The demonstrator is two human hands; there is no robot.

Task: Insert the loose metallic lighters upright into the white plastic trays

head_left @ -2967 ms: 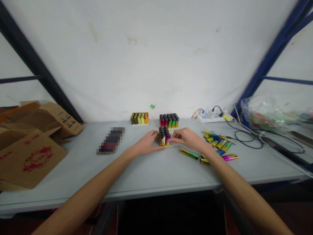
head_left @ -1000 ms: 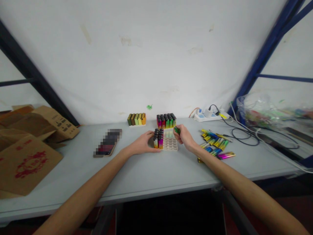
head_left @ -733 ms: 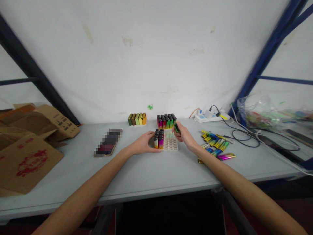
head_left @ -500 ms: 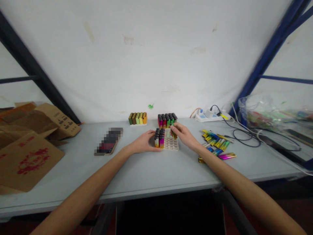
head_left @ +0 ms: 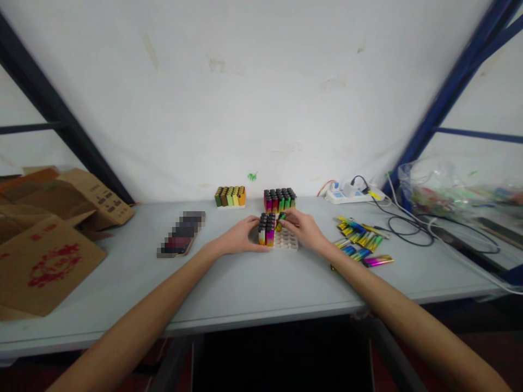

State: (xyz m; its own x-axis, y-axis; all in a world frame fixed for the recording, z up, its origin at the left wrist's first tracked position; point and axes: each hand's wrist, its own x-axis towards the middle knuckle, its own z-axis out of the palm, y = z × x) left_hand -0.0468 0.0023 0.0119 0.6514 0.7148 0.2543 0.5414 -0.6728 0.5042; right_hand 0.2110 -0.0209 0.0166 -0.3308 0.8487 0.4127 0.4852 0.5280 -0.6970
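Observation:
A white tray (head_left: pixel 291 242) with round sockets lies mid-table, its left part filled with upright lighters (head_left: pixel 266 231) in white-orange and magenta. My left hand (head_left: pixel 244 235) curves around the left side of these lighters, thumb and fingers apart, touching the tray's left end. Between the fingertips of my right hand (head_left: pixel 300 224) is a green-and-gold lighter (head_left: pixel 280 219), held upright over the tray beside the standing ones. Loose shiny lighters (head_left: pixel 362 235) lie in a pile to the right of my right forearm.
Behind the tray stand a block of dark-topped lighters (head_left: pixel 279 200) and a yellow-green block (head_left: pixel 230 196). A phone (head_left: pixel 182 234) lies left, beyond it cardboard boxes (head_left: pixel 61 245). A power strip (head_left: pixel 347 195), cables and plastic bags (head_left: pixel 433 182) are at the right.
My right hand has moved slightly left and down with the lighter, which has turned from tilted to more upright, close to the filled rows. My left hand stays at the tray.

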